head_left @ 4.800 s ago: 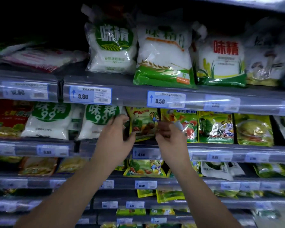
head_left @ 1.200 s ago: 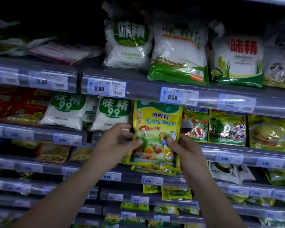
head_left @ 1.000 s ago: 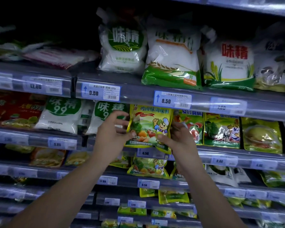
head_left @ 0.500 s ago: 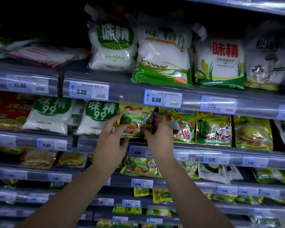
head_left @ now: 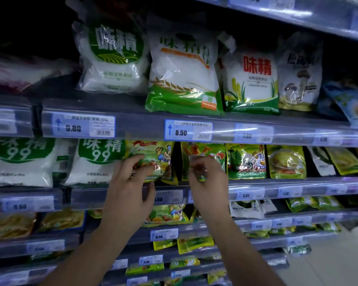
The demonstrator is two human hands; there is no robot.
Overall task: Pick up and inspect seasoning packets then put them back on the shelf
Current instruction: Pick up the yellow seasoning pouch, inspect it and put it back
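The packet point(head_left: 155, 155) stands on the middle shelf point(head_left: 112, 195), between the white bag point(head_left: 97, 162) and the next pouch point(head_left: 213, 150). The left hand point(head_left: 128, 188) has its fingers curled onto the packet's lower left corner, with the thumb hanging below by the shelf rail. The right hand point(head_left: 209, 186) is up near the packet's right edge with its fingers bunched. Blur hides whether they pinch anything, so I cannot tell. The step looks like seating the packet. To do it well, I'd push its bottom fully behind the rail, square its face forward and upright, clear of the pouch, then let go gently so nothing tips.
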